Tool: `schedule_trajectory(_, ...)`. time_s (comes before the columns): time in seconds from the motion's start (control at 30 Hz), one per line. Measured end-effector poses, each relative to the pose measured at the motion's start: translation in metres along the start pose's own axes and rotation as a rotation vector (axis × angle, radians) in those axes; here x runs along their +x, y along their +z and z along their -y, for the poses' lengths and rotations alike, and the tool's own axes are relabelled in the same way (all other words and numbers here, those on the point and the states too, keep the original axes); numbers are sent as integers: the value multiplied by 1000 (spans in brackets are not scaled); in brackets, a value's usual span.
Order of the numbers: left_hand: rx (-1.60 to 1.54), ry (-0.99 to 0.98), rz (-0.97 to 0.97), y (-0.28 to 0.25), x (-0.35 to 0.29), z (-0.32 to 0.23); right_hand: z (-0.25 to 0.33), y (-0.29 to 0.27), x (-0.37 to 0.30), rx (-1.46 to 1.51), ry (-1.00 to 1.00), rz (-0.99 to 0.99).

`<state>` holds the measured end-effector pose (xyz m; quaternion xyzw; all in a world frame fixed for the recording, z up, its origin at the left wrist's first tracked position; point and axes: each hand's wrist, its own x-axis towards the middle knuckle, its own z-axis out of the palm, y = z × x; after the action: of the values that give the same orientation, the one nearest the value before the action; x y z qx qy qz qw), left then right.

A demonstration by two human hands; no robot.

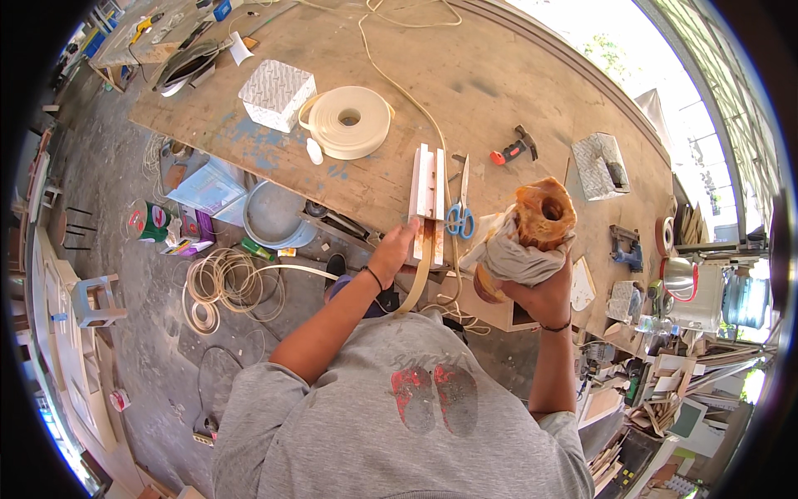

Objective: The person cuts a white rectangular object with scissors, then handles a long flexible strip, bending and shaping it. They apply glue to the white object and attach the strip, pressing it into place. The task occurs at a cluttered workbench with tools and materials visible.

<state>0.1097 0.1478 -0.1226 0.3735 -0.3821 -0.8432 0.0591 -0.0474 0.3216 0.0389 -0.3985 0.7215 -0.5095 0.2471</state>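
My left hand (391, 254) is closed on the near left side of a white channel-shaped holder (426, 187) at the table's front edge. Amber glue stains the holder's near end, and a beige edging strip (415, 287) hangs down from there toward my lap. In my right hand (544, 298) is a glue-crusted container (546, 214) with a round hole in its top, partly wrapped in a grey rag (525, 260). It is raised to the right of the holder. Between them lie blue-handled scissors (461, 212), blades pointing away from me.
A large roll of edging (353, 125), a white patterned box (277, 96) and a small white bottle (314, 151) stand left on the wooden table (465, 83). To the right are a hammer (517, 148), a silver box (600, 166) and a nail gun (626, 248). Coiled strip (220, 287) lies on the floor.
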Motion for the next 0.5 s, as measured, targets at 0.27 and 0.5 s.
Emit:
schedule_trajectory(0.27, 160, 111, -41, -10, 18, 8, -19, -17, -1, -6, 33, -106)
schedule_trajectory(0.5, 384, 26, -143, -26, 42, 4, -32, -48, -6, 161, -109, -427)
